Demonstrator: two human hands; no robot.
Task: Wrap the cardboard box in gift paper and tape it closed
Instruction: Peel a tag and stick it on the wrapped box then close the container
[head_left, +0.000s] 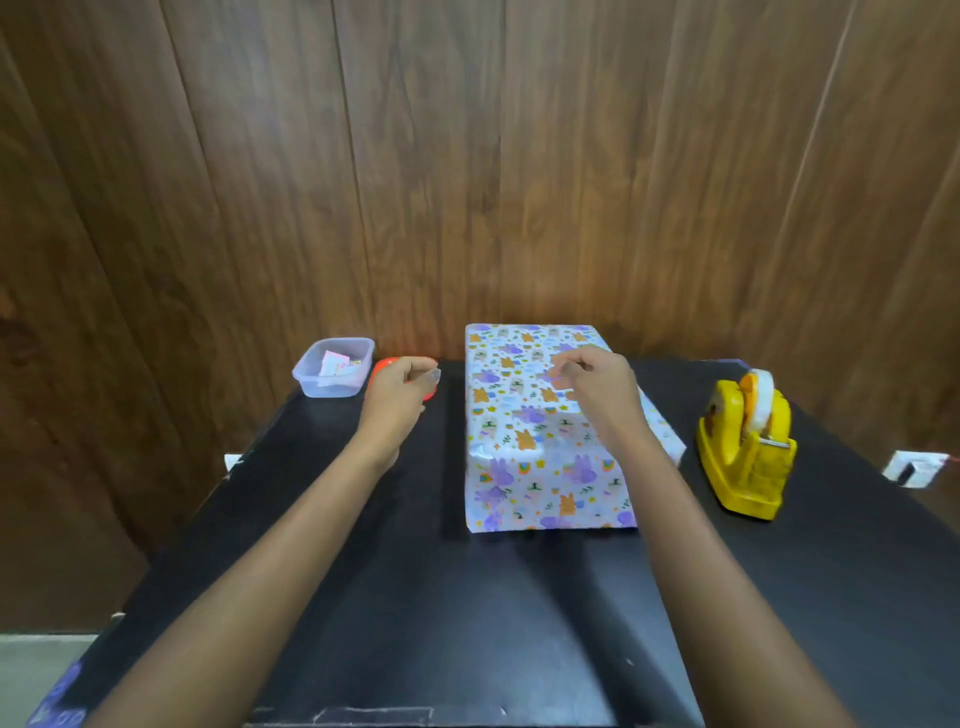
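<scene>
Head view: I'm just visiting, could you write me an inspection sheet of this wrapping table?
Surface: black table.
Job's things: wrapped box at centre, papered; yellow tape dispenser to its right.
Clutter: clear tub holding paper scraps; orange object mostly hidden behind left hand.
Grippers: left hand curled by the orange object; right hand curled above the wrapped box; grips unclear.
Cables: nothing seen.
Surroundings: wood-panel wall; white socket at right.
</scene>
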